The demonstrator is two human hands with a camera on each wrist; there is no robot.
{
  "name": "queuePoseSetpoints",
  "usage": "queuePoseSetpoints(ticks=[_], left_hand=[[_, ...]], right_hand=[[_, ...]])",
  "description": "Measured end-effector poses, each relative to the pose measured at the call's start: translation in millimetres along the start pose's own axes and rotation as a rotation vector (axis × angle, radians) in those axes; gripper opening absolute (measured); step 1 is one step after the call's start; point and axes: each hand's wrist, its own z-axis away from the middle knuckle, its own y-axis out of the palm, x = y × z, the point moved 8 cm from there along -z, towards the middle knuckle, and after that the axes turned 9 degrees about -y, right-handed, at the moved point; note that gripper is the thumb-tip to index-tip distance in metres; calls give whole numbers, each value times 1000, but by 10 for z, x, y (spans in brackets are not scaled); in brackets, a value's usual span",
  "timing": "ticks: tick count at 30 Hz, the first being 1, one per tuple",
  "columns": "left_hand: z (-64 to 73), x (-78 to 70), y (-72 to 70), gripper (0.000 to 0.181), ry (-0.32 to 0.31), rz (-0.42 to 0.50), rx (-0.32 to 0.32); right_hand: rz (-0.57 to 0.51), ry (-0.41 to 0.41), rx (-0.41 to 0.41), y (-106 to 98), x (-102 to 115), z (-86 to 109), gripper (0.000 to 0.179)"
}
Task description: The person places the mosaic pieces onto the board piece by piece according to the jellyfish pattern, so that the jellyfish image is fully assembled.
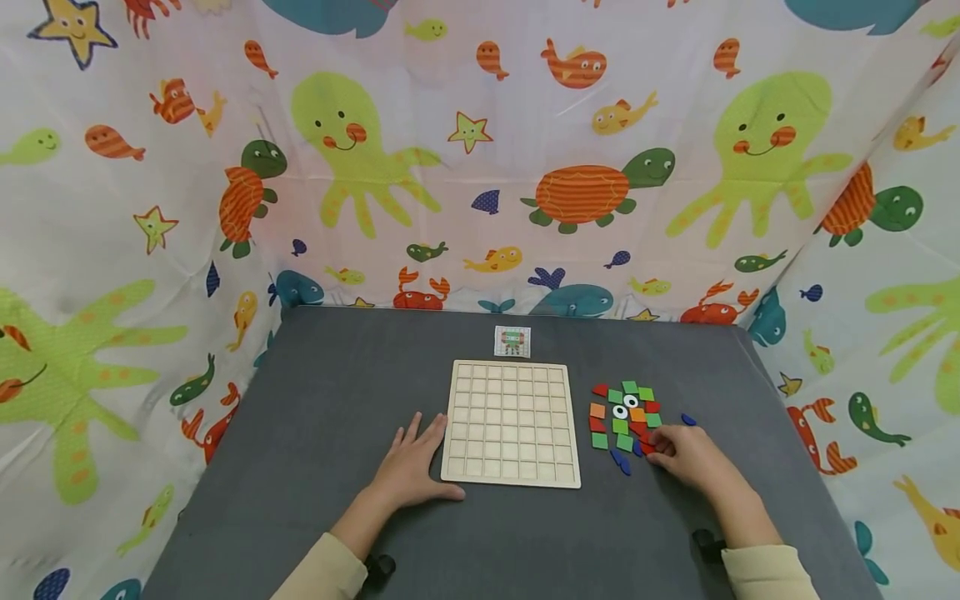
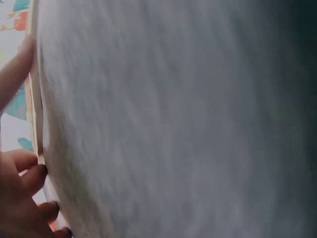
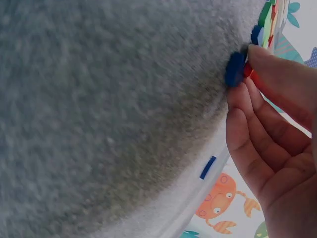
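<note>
My left hand (image 1: 411, 467) rests spread at the board's lower left, its fingers along the left side and its thumb at the near edge. That wooden grid board (image 1: 512, 423) lies flat, its square cells bare. The left wrist view shows the board's thin edge (image 2: 34, 109) between thumb and fingers. My right hand (image 1: 693, 457) is at the lower right of a cluster of coloured pieces, thumb and forefinger pinching a small red piece (image 3: 248, 69). A blue piece (image 3: 235, 69) lies right beside those fingertips. The other fingers are curled under.
Green tiles (image 1: 624, 442), orange tiles (image 1: 597, 410), red pieces and white rings (image 1: 631, 401) lie close together right of the board. Blue pieces (image 1: 620, 462) lie in front, and a single blue piece (image 1: 687, 419) lies to the right. Behind the board is a small picture card (image 1: 512, 342).
</note>
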Motion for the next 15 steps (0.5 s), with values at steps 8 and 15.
queuePoseSetpoints(ticks=[8,15], left_hand=[[-3,-21,36,128,-2,-13,-10],[-13,-16,29,128,-20,-34,0]], right_hand=[[53,-3,-49,-92,52,30,19],[-43,81,-104,-109,-40,73,25]])
